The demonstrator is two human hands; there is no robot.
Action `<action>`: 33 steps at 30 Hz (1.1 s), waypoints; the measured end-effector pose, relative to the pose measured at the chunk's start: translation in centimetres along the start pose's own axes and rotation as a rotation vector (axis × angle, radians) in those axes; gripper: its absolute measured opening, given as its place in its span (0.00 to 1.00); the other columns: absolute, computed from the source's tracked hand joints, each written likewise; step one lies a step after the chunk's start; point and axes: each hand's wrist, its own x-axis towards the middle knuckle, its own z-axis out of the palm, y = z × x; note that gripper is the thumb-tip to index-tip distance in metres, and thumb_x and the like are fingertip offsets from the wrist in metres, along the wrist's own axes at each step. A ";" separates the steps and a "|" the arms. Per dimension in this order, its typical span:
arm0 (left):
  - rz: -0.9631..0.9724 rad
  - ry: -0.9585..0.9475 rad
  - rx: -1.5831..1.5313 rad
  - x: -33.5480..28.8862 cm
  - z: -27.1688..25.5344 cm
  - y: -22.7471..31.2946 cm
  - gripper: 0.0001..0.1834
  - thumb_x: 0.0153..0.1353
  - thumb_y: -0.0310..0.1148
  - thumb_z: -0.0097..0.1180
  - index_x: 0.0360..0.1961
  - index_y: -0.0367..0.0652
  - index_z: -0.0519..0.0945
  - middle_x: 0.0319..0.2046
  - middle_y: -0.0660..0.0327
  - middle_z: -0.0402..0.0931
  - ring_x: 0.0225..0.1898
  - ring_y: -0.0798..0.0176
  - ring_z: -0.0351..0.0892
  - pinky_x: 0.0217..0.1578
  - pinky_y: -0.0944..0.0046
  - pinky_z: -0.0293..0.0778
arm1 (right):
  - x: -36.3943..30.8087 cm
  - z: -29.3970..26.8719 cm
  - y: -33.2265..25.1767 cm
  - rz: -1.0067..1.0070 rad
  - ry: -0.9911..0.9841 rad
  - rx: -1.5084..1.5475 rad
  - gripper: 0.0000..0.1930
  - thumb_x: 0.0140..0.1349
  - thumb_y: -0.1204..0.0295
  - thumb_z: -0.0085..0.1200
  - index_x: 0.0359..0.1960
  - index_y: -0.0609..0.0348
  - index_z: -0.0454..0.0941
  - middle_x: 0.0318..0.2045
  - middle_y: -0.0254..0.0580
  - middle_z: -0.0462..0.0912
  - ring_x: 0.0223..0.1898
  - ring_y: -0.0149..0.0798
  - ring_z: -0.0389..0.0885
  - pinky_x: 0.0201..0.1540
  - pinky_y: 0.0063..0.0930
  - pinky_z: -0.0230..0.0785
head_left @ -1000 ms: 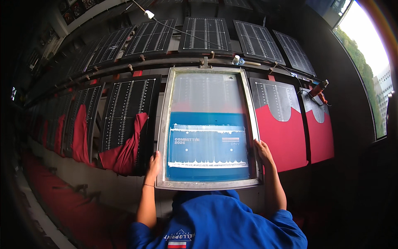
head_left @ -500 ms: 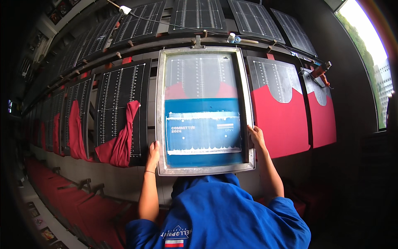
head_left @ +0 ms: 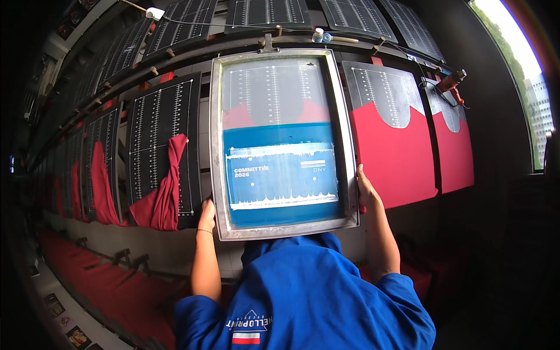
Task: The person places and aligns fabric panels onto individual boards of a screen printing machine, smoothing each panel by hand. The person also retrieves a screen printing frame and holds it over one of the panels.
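A silk-screen printing frame (head_left: 289, 234) with a grey metal rim lies in front of me over a printing board. Its mesh is pale at the far end and blue at the near end, with white ink (head_left: 280, 201) smeared in a band around the lettering. Through the pale mesh, red fabric and the board's ruled lines show. My left hand (head_left: 207, 216) is closed on the rim's left side near the lower corner, its fingers partly hidden. Along the right side, my right hand (head_left: 367, 189) grips the rim with the thumb pointing up; its other fingers are mostly hidden.
To the right, red fabric pieces (head_left: 394, 157) lie flat on boards, and a heat gun (head_left: 452, 81) sits beyond them. Bunched red cloth (head_left: 166, 198) hangs on a black ruled board (head_left: 154, 125) at left. A rail (head_left: 233, 48) with small bottles (head_left: 318, 35) runs behind.
The view has shifted slightly, so the boards appear higher and further left. My right hand has moved from over the rim to its outer side; my left hand sits lower along the frame.
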 end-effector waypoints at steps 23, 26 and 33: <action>0.480 0.279 0.348 -6.9 -1.4 5.6 0.07 0.67 0.30 0.57 0.35 0.35 0.79 0.25 0.69 0.71 0.28 0.76 0.66 0.30 0.71 0.64 | 0.6 -1.5 -0.6 -0.436 0.047 -0.435 0.15 0.74 0.65 0.42 0.49 0.61 0.80 0.36 0.40 0.84 0.35 0.32 0.82 0.38 0.31 0.76; 0.519 0.288 0.351 -6.9 -1.5 5.5 0.08 0.67 0.30 0.57 0.35 0.35 0.79 0.25 0.69 0.71 0.27 0.75 0.66 0.30 0.71 0.65 | 0.2 -1.8 -2.1 -0.587 0.134 -0.923 0.10 0.69 0.79 0.46 0.42 0.65 0.82 0.30 0.33 0.83 0.31 0.27 0.80 0.32 0.27 0.74; 0.464 0.354 0.407 -7.0 -1.5 5.3 0.08 0.66 0.30 0.58 0.35 0.34 0.80 0.25 0.67 0.74 0.27 0.75 0.69 0.30 0.70 0.67 | -3.8 -1.1 -3.7 -0.391 0.186 -1.060 0.06 0.63 0.72 0.57 0.37 0.61 0.84 0.25 0.34 0.84 0.27 0.27 0.82 0.31 0.23 0.73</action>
